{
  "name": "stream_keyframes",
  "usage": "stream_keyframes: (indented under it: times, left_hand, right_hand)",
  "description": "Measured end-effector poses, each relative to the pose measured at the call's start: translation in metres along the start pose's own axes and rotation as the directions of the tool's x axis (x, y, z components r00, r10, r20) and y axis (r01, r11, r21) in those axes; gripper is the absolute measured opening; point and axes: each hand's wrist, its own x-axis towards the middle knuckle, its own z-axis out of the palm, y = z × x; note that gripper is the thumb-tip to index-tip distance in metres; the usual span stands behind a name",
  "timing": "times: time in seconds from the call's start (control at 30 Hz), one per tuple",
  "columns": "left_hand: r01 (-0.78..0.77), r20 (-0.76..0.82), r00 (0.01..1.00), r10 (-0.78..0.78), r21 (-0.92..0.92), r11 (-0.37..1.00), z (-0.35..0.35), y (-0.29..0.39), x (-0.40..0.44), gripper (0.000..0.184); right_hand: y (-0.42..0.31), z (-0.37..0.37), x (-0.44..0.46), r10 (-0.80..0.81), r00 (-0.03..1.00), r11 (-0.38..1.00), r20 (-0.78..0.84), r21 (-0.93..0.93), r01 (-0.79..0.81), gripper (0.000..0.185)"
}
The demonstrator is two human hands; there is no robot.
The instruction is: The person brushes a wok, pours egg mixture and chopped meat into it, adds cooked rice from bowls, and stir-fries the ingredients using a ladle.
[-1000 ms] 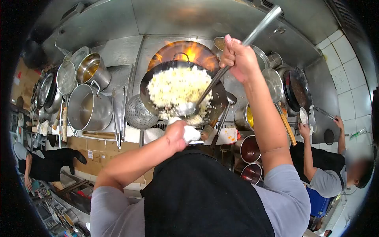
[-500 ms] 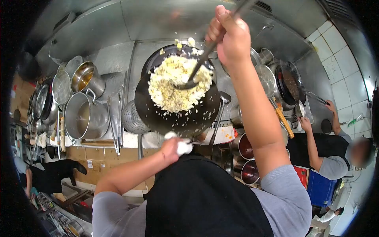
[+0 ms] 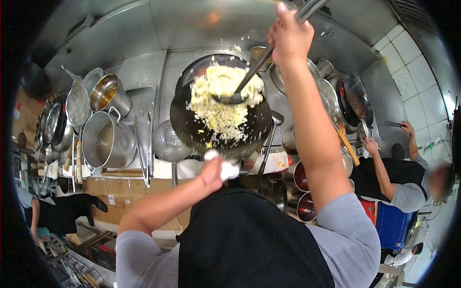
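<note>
My right hand (image 3: 292,39) is wrapped round the long dark handle of a ladle (image 3: 258,66), held high over the stove. The ladle's bowl sits in a heap of fried rice with yellow egg (image 3: 222,86). Beneath the rice is a dark wok (image 3: 185,117), and loose grains lie across its near side, with a few in the air above it. Close to my apron, my left hand (image 3: 210,174) is closed on a white cloth (image 3: 229,171) at the wok's near edge. The cloth and hand hide whatever part of the wok they grip.
Left of the wok are a perforated skimmer (image 3: 170,141), a large pot (image 3: 106,144) and a smaller pot of yellow liquid (image 3: 109,93). A second ladle (image 3: 269,144) rests at the right. Further right, a co-worker (image 3: 401,177) works at another wok (image 3: 355,98).
The wok has shifted slightly right, and the rice has bunched toward its far side, baring more of the near side. My right hand and ladle have moved a little right.
</note>
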Motion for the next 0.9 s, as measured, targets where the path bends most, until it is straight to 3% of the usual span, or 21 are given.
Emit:
stream_keyframes:
  times: [0.03, 0.07, 0.1, 0.17, 0.23, 0.3, 0.37, 0.43, 0.5, 0.53, 0.57, 0.6, 0.63, 0.7, 0.73, 0.77, 0.83, 0.9]
  left_hand:
    - [0.011, 0.05, 0.999, -0.007, -0.068, 0.998, 0.019, 0.026, 0.001, 0.022]
    - [0.051, 0.007, 0.999, -0.051, -0.002, 0.999, 0.035, 0.052, 0.01, 0.022]
    - [-0.084, -0.102, 0.992, 0.076, -0.078, 0.993, 0.037, 0.055, 0.048, 0.019]
    - [-0.273, -0.182, 0.937, 0.299, 0.154, 0.95, 0.001, 0.017, 0.108, 0.022]
    - [-0.391, -0.092, 0.865, 0.493, 0.492, 0.778, -0.036, -0.011, 0.129, 0.023]
    - [-0.247, -0.086, 0.951, 0.295, 0.361, 0.899, -0.056, -0.033, 0.112, 0.026]
    - [0.002, -0.101, 0.995, 0.009, 0.11, 0.994, -0.062, -0.042, 0.073, 0.03]
    - [0.022, -0.121, 0.993, -0.016, 0.05, 0.999, -0.018, -0.01, 0.006, 0.027]
    - [-0.015, -0.058, 0.998, 0.009, -0.115, 0.993, 0.025, 0.036, -0.02, 0.017]
    - [0.026, 0.026, 0.999, -0.024, -0.083, 0.996, 0.034, 0.056, -0.003, 0.01]
    - [-0.085, -0.117, 0.99, 0.074, -0.09, 0.992, 0.043, 0.065, 0.027, 0.015]
    - [-0.202, -0.16, 0.967, 0.201, 0.011, 0.979, 0.027, 0.049, 0.061, 0.017]
    - [-0.31, -0.184, 0.927, 0.327, 0.117, 0.943, 0.009, 0.031, 0.092, 0.019]
    - [-0.394, -0.094, 0.881, 0.463, 0.394, 0.83, -0.028, 0.0, 0.115, 0.021]
    - [-0.39, -0.084, 0.893, 0.442, 0.342, 0.855, -0.038, -0.013, 0.108, 0.024]
    - [-0.239, -0.068, 0.96, 0.273, 0.313, 0.919, -0.04, -0.015, 0.09, 0.027]
    - [0.034, -0.116, 0.993, -0.025, 0.074, 0.997, -0.068, -0.039, 0.087, 0.026]
    - [-0.005, -0.066, 0.998, 0.01, 0.07, 0.998, -0.048, -0.029, 0.05, 0.016]
  right_hand:
    - [0.017, -0.005, -0.017, -0.088, 0.996, 0.992, 0.031, -0.084, 0.09, 0.041]
    - [0.054, -0.011, -0.03, -0.212, 0.974, 0.96, 0.082, -0.167, 0.224, 0.042]
    - [0.088, -0.017, -0.052, -0.271, 0.955, 0.837, 0.123, -0.46, 0.297, 0.042]
    - [0.177, -0.043, -0.067, -0.183, 0.973, 0.927, 0.145, -0.304, 0.219, 0.039]
    - [0.147, -0.043, -0.036, -0.335, 0.923, 0.786, 0.19, -0.483, 0.385, 0.038]
    - [0.097, -0.025, 0.007, -0.09, 0.995, 0.974, 0.042, -0.206, 0.097, 0.036]
    - [0.036, -0.004, 0.029, 0.089, 0.992, 0.996, -0.093, -0.009, -0.09, 0.039]
    - [0.007, -0.002, 0.028, 0.137, 0.991, 0.99, -0.002, 0.022, -0.137, 0.037]
    - [0.005, 0.008, -0.008, 0.058, 0.998, 0.99, -0.029, -0.127, -0.062, 0.04]
    - [0.039, -0.003, -0.021, -0.068, 0.995, 0.977, 0.073, -0.197, 0.081, 0.04]
    - [0.081, -0.007, -0.035, -0.044, 0.999, 0.956, 0.029, -0.29, 0.05, 0.039]
    - [0.131, -0.015, -0.049, -0.073, 0.997, 0.942, 0.005, -0.327, 0.07, 0.04]
    - [0.151, -0.02, -0.055, -0.013, 1.0, 0.993, 0.007, -0.119, 0.014, 0.038]
    - [0.165, -0.039, -0.022, -0.254, 0.966, 0.914, 0.05, -0.312, 0.257, 0.036]
    - [0.144, -0.036, -0.002, -0.121, 0.992, 0.977, -0.02, -0.178, 0.116, 0.036]
    - [0.108, -0.024, 0.015, 0.026, 0.998, 0.999, -0.056, -0.03, -0.028, 0.036]
    - [0.056, -0.012, 0.038, 0.173, 0.984, 0.984, -0.047, 0.052, -0.17, 0.037]
    - [0.024, -0.005, 0.037, 0.246, 0.969, 0.969, -0.026, 0.022, -0.245, 0.038]
